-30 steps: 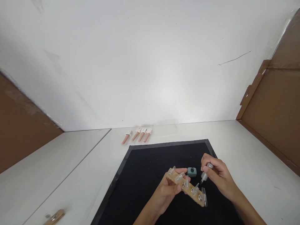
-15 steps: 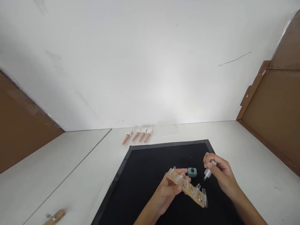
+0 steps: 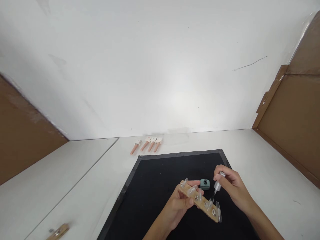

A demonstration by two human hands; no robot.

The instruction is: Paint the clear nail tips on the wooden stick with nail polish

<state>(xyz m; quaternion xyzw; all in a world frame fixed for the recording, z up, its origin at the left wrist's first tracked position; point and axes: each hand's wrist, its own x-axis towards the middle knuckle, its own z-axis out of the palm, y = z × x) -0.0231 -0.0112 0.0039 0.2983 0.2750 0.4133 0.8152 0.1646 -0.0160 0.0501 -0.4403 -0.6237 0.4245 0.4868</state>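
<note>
"Looking at the left hand (image 3: 176,206), what is gripped?"

"A wooden strip (image 3: 201,204) is pinched between its thumb and fingers, held slanted above the black mat (image 3: 150,190). Five clear tips (image 3: 210,203) are borne along the strip."

"And by the right hand (image 3: 233,188)?"

"A silver-handled brush (image 3: 218,185) is gripped in closed fingers, its dark end pointed down at the clear tip second from the strip's right end. Whether that tip is touched cannot be told."

"What is seen nearby?"

"A teal bottle (image 3: 205,184) is placed on the mat, between the hands and just beyond the strip. Four pink-and-white bottles (image 3: 151,145) are laid on the white table (image 3: 260,150), past the mat's far left corner. Another wooden piece (image 3: 58,231) is partly shown at the lower left, its metal fitting blurred."
</note>
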